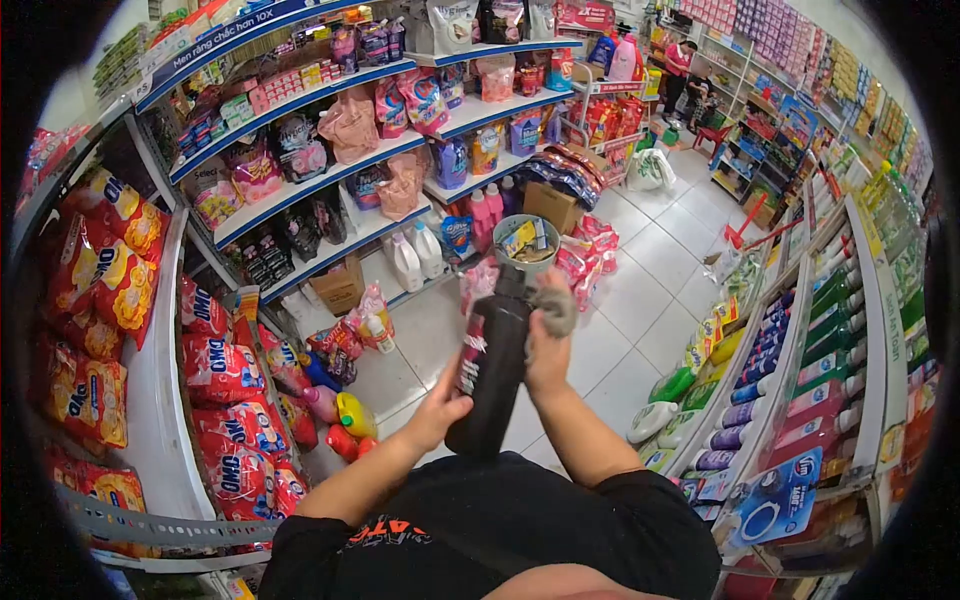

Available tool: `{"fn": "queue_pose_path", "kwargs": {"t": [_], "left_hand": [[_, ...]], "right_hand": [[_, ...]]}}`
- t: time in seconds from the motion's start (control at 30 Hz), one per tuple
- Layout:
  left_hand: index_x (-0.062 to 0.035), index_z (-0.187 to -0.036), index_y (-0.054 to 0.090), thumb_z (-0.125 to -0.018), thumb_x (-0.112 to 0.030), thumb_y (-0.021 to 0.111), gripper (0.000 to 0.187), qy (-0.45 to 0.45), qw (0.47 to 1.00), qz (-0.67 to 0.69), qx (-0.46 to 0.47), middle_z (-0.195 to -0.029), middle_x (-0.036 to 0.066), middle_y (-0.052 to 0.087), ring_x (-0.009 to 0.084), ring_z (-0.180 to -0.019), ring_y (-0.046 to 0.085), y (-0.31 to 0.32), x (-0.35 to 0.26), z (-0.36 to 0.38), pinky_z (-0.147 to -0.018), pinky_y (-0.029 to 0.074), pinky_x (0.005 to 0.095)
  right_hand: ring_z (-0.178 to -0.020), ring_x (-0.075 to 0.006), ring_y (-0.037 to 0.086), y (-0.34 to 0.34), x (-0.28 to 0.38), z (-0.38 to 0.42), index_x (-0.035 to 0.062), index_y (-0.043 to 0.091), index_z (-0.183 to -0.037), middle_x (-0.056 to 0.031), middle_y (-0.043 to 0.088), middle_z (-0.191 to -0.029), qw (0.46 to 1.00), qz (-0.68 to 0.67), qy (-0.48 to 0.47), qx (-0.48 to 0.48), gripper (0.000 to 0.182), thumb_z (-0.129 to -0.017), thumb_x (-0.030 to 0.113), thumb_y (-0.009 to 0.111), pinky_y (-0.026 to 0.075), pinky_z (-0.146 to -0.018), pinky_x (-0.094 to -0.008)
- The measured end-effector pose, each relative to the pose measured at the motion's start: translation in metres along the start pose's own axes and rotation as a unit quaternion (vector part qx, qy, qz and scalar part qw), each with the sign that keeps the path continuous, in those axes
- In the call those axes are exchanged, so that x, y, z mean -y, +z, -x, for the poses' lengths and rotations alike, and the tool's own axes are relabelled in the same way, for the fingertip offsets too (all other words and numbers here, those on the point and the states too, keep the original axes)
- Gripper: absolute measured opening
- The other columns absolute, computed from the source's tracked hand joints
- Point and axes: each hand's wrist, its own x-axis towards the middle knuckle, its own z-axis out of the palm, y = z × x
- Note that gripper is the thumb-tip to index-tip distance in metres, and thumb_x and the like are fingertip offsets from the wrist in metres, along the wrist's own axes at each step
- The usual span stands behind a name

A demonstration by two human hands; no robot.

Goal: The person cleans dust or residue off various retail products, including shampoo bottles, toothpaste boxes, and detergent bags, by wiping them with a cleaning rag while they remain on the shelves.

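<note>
A large black bottle (494, 365) with pink and white lettering is held tilted in front of my torso, its dark cap pointing away from me. My left hand (438, 412) is wrapped around its lower left side. On the bottle's right side, near the shoulder, my right hand (547, 355) is closed on a grey cloth (556, 308), which looks slightly blurred. Beyond the cap, a round tub (527, 268) with yellow and blue packets inside stands on the floor.
Shelves of pouches and bottles (405, 262) line the far left. Red detergent bags (222, 368) fill the near left rack; several bottles (345, 415) stand on the floor beside it. A shelf of bottles (790, 400) runs along my right. Another person (678, 72) is far back.
</note>
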Motion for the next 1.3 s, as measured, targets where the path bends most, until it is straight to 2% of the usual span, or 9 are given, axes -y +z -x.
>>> {"fn": "queue_pose_path", "kwargs": {"t": [0.2,0.33,0.53,0.6,0.73,0.97,1.07,1.23,1.3], "left_hand": [[0.0030,-0.135,0.006,-0.074,-0.016,0.059,0.083,0.132,0.971,-0.180,-0.088,-0.132,0.016,0.029,0.0239,-0.122,0.030,0.001,-0.025,-0.003,-0.102,0.021,0.0340],[0.0017,-0.133,0.015,-0.079,-0.024,0.052,0.070,0.157,0.968,0.041,-0.190,-0.123,0.015,0.040,0.0236,-0.116,0.039,0.005,-0.065,-0.016,-0.100,0.025,0.0344],[0.0019,-0.135,0.014,-0.079,-0.027,0.052,0.074,0.086,0.993,-0.013,-0.078,-0.132,0.013,0.031,0.0203,-0.121,0.033,-0.001,-0.042,0.004,-0.100,0.024,0.0306],[0.0020,-0.136,0.012,-0.076,-0.029,0.052,0.078,-0.002,0.997,0.062,-0.040,-0.135,0.013,0.028,0.0209,-0.124,0.029,0.002,-0.022,0.014,-0.102,0.021,0.0309],[-0.0016,-0.136,0.009,-0.072,-0.029,0.052,0.082,0.085,0.990,0.066,-0.094,-0.134,0.013,0.029,0.0225,-0.121,0.033,0.013,-0.007,0.015,-0.101,0.024,0.0327],[-0.0146,-0.137,0.010,-0.080,-0.050,0.051,0.079,0.198,0.954,0.074,-0.211,-0.121,0.011,0.041,0.0220,-0.103,0.050,-0.004,-0.054,0.000,-0.086,0.044,0.0340],[-0.0120,-0.139,0.000,-0.073,-0.021,0.062,0.091,0.104,0.979,0.070,-0.160,-0.133,0.011,0.029,0.0230,-0.120,0.035,-0.004,-0.048,0.007,-0.098,0.029,0.0336],[-0.0117,-0.139,-0.002,-0.063,-0.028,0.068,0.105,0.009,0.991,0.132,0.009,-0.139,0.009,0.020,0.0200,-0.125,0.027,0.010,-0.023,0.024,-0.101,0.023,0.0324],[-0.0118,-0.139,-0.004,-0.063,-0.031,0.068,0.106,0.034,0.996,0.082,0.024,-0.139,0.010,0.019,0.0200,-0.126,0.026,0.022,-0.023,0.026,-0.102,0.022,0.0323]], "right_hand": [[-0.127,-0.0260,0.023,-0.002,-0.022,0.037,0.0005,0.029,-0.130,-0.0152,0.026,-0.137,0.984,0.051,-0.010,0.170,0.050,-0.085,0.014,0.047,0.019,-0.103,-0.0369],[-0.131,-0.0260,0.014,0.027,0.008,0.065,0.0015,0.026,-0.133,-0.0145,0.008,-0.142,0.949,0.056,-0.027,0.308,0.063,-0.076,0.000,0.053,0.018,-0.104,-0.0376],[-0.130,-0.0250,0.015,0.030,-0.006,0.029,0.0016,0.018,-0.135,-0.0142,0.013,-0.141,0.979,-0.034,-0.019,0.199,0.062,-0.085,0.020,0.050,0.020,-0.103,-0.0370],[-0.125,-0.0247,0.030,0.030,0.013,0.005,0.0022,0.015,-0.136,-0.0140,0.029,-0.135,0.937,-0.226,0.189,0.185,0.066,-0.087,0.033,0.047,0.021,-0.103,-0.0354],[-0.115,-0.0230,0.041,0.029,0.000,0.010,0.0009,0.021,-0.134,-0.0129,0.040,-0.126,0.964,-0.143,0.158,0.160,0.053,-0.090,0.023,0.040,0.032,-0.097,-0.0346],[-0.130,-0.0259,0.017,0.036,0.010,0.077,-0.0028,0.014,-0.133,-0.0174,0.016,-0.139,0.947,-0.036,0.116,0.298,0.072,-0.076,0.006,0.057,0.015,-0.105,-0.0365],[-0.130,-0.0254,0.016,0.033,0.000,0.054,-0.0019,0.012,-0.134,-0.0140,0.008,-0.142,0.946,0.005,0.014,0.325,0.070,-0.082,0.020,0.053,0.016,-0.105,-0.0377],[-0.113,-0.0281,0.044,0.042,0.004,-0.003,0.0016,0.022,-0.134,-0.0169,0.037,-0.129,0.952,-0.177,0.196,0.155,0.067,-0.085,0.043,0.042,0.035,-0.096,-0.0386],[-0.108,-0.0260,0.049,0.024,-0.010,-0.008,-0.0001,0.031,-0.129,-0.0163,0.046,-0.120,0.864,-0.321,0.313,0.228,0.061,-0.087,0.044,0.034,0.038,-0.093,-0.0380]]}}
